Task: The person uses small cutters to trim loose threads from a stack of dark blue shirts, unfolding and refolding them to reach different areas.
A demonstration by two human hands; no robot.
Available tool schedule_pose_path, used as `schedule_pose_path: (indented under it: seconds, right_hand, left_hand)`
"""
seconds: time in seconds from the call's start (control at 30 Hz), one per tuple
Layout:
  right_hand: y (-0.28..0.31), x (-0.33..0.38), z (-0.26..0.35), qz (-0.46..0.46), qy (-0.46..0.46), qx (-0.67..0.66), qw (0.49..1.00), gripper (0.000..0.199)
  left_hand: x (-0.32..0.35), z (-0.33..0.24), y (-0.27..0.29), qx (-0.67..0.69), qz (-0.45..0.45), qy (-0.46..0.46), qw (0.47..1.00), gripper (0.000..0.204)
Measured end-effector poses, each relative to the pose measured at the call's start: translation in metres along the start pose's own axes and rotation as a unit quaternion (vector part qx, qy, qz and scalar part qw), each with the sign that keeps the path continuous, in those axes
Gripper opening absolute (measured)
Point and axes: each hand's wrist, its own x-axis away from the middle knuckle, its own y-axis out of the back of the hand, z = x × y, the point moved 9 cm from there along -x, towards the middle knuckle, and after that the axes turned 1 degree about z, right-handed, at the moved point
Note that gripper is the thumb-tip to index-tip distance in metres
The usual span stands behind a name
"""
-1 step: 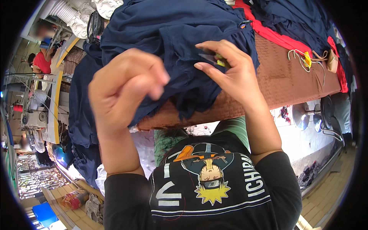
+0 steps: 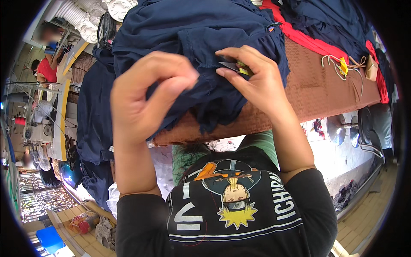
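Observation:
My right hand holds small thread snips with a dark, pointed blade and a yellow-green part. The blade points left, between thumb and index finger. To its left, my left hand is raised with thumb and fingertips brought together in a pinch. Whatever lies in that pinch, if anything, is too small to make out. Both hands hover over a heap of navy blue cloth spread on the table, with a seam and loose folds below the snips.
A brown-covered table runs under the cloth. At the right lie a red strip of fabric, more navy cloth, cords with a yellow piece and a tan block. A person in red is at far left.
My left hand has moved a little to the right, toward the snips. In my right hand the snips have turned slightly, so the blade shows more clearly.

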Motion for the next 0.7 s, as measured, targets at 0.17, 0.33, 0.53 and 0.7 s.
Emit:
schedule_pose_path:
  seconds: [0.17,0.33,0.53,0.7]
  right_hand:
    - [-0.016,-0.006,-0.031,0.016,-0.089,-0.086,0.992,0.014]
    - [-0.025,-0.010,-0.048,0.076,-0.180,-0.201,0.960,0.018]
    - [-0.031,-0.008,-0.055,0.102,-0.253,-0.334,0.902,0.017]
    - [-0.030,-0.009,-0.053,0.127,-0.271,-0.316,0.901,0.016]
  left_hand:
    - [-0.007,0.030,-0.037,-0.255,0.066,-0.008,0.965,0.035]
    - [-0.015,0.046,-0.036,-0.251,0.056,0.000,0.966,0.037]
    - [-0.020,0.037,-0.040,-0.312,0.059,-0.100,0.943,0.025]
    - [-0.022,0.037,-0.035,-0.335,0.016,-0.126,0.934,0.013]
